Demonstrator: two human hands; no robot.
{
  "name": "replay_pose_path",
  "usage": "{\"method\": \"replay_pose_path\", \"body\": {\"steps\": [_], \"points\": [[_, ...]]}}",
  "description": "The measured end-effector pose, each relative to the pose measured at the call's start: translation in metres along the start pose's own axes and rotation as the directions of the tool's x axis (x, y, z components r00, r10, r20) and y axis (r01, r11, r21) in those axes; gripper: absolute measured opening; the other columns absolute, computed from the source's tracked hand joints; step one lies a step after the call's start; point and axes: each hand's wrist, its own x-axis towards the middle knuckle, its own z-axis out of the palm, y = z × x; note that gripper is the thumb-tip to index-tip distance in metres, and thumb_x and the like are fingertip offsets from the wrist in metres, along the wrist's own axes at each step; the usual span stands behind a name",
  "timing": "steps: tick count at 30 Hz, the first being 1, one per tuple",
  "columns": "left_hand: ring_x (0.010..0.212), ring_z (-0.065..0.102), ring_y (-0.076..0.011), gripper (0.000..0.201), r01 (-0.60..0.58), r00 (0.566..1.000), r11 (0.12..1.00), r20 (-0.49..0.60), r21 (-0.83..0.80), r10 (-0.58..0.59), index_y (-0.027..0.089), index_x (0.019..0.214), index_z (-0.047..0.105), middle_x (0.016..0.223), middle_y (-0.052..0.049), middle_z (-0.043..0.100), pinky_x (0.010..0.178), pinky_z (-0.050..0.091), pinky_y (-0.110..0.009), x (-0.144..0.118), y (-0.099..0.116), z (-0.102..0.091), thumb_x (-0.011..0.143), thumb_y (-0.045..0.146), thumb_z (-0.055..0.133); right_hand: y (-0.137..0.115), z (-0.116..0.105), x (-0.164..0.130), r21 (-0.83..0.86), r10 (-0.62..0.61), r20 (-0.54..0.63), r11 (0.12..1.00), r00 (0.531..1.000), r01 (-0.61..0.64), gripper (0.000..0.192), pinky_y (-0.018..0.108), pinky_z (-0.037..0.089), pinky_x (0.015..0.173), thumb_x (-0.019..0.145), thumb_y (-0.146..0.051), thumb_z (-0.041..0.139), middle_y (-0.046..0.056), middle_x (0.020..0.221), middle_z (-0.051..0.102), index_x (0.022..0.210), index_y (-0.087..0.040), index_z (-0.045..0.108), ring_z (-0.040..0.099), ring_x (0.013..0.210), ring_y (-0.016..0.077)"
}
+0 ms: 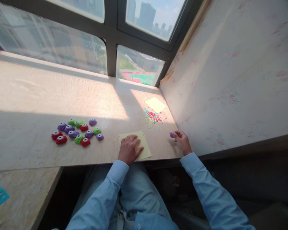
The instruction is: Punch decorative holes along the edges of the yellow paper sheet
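A: Item one: our left hand (129, 148) lies flat, fingers released, on the yellow paper (144, 145) at the table's (26, 95) near edge.
B: Item two: our right hand (182, 140), fingers grasping a purple punch (171, 134), just right of it.

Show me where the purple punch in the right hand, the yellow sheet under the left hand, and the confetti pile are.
purple punch (171, 134): head view, its visible left end.
yellow sheet (145, 150): head view, bare right part.
confetti pile (153, 117): head view, its red middle.
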Motion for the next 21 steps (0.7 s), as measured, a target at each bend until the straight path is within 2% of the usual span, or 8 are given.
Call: {"method": "replay_pose_path", "body": {"steps": [4, 9, 14, 18, 21], "points": [[0.118, 0.057, -0.0305, 0.024, -0.003, 1.0, 1.0, 0.0, -0.001, 0.003, 0.02, 0.102, 0.07, 0.121, -0.012, 0.067, 0.095, 0.043, -0.048, 0.0, 0.0, 0.0, 0.083, 0.035, 0.069, 0.006, 0.003, -0.003, -0.095, 0.017, 0.082, 0.995, 0.997, -0.009, 0.039, 0.033, 0.05, 0.06, 0.069, -0.053, 0.068, 0.007, 0.084, 0.068, 0.086, -0.019, 0.061, 0.062, 0.075, 0.0213], [0.117, 0.058, -0.0309, 0.023, -0.002, 1.0, 1.0, -0.005, -0.003, 0.002, 0.021, 0.101, 0.07, 0.121, -0.012, 0.067, 0.095, 0.044, -0.049, 0.001, -0.001, 0.0, 0.082, 0.034, 0.068, 0.011, -0.003, 0.001, -0.392, -0.161, 0.008, 0.907, 0.987, 0.151, 0.023, 0.041, 0.049, 0.082, 0.072, -0.041, 0.062, 0.006, 0.085, 0.068, 0.082, -0.021, 0.064, 0.063, 0.082, 0.0232], [0.117, 0.058, -0.0308, 0.022, -0.016, 1.0, 1.0, -0.015, 0.0, 0.016, 0.022, 0.1, 0.07, 0.121, -0.012, 0.067, 0.094, 0.044, -0.049, 0.001, -0.002, 0.002, 0.083, 0.035, 0.067, 0.02, -0.011, 0.001, -0.496, -0.245, 0.029, 0.838, 0.969, 0.227, 0.023, 0.041, 0.05, 0.083, 0.078, -0.037, 0.055, 0.007, 0.091, 0.069, 0.089, -0.021, 0.066, 0.064, 0.085, 0.024], [0.117, 0.058, -0.0308, 0.022, -0.02, 1.0, 1.0, -0.018, 0.009, 0.02, 0.021, 0.1, 0.07, 0.12, -0.012, 0.067, 0.093, 0.045, -0.048, 0.001, -0.003, 0.002, 0.083, 0.035, 0.067, 0.018, -0.007, 0.001, -0.58, -0.393, 0.048, 0.737, 0.918, 0.346, 0.031, 0.044, 0.049, 0.091, 0.082, -0.028, 0.052, 0.014, 0.108, 0.068, 0.107, -0.017, 0.067, 0.061, 0.1, 0.0283], [0.116, 0.059, -0.0309, 0.021, -0.024, 1.0, 1.0, -0.018, 0.012, 0.025, 0.021, 0.099, 0.07, 0.12, -0.012, 0.067, 0.093, 0.045, -0.048, 0.001, -0.003, 0.002, 0.083, 0.035, 0.067, 0.01, 0.003, 0.004, -0.591, -0.469, 0.171, 0.655, 0.867, 0.471, 0.038, 0.045, 0.046, 0.099, 0.08, -0.012, 0.047, 0.013, 0.112, 0.069, 0.112, -0.018, 0.068, 0.06, 0.108, 0.0274]]}}
